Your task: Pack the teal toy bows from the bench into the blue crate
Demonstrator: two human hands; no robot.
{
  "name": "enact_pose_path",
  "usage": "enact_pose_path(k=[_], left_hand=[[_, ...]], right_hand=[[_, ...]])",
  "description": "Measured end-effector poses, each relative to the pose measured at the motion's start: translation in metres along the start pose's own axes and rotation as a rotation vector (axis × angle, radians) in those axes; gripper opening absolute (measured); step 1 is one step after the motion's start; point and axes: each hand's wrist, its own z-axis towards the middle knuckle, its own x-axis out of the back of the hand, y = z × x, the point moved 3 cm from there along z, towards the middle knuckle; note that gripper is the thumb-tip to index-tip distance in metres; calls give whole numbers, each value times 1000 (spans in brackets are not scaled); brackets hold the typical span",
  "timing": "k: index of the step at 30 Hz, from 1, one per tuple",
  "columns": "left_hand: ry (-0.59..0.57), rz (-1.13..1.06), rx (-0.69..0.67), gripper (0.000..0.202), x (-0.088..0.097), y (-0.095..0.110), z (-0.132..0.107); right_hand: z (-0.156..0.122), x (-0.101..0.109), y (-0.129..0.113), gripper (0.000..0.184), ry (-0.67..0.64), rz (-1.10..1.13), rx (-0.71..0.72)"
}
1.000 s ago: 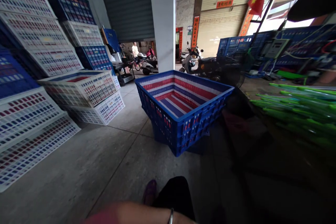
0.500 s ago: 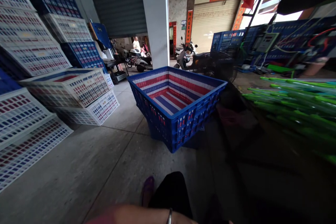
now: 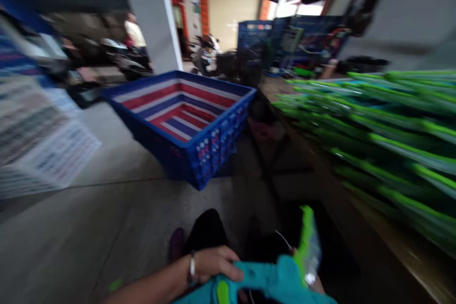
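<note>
1. Your left hand (image 3: 213, 265), with a metal band (image 3: 192, 268) at the wrist, is wrapped over the edge of a teal plastic piece (image 3: 261, 274), gripping it.
2. Your right hand (image 3: 316, 286) shows only in part, behind a green-edged clear piece (image 3: 306, 242); you cannot tell from this view whether its fingers are spread or pinching.
3. The teal piece is in front of you at the bottom of the view, off the worktop (image 3: 395, 236) and to the left of its near left edge. A bright green part (image 3: 223, 291) shows at the teal piece, close to your left hand.
4. To your right, a blurred pile of green-edged pieces (image 3: 377, 121) covers much of the worktop, reaching close to its left edge.
5. Ahead, a blue crate (image 3: 189, 144) with a striped lining points one corner toward you.
6. White crates (image 3: 66, 152) stand left of the blue crate, well apart from your hands.
</note>
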Motion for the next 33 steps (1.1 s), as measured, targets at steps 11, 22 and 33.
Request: enact_pose_path(k=[11, 22, 33], left_hand=[[13, 1102, -134, 34, 16, 19, -9], [8, 1204, -102, 38, 0, 25, -21], [-2, 1205, -109, 39, 3, 22, -20]], right_hand=[[-79, 103, -126, 40, 539, -391, 338], [-84, 63, -83, 27, 459, -641, 627], [-88, 64, -75, 27, 478, -785, 682]])
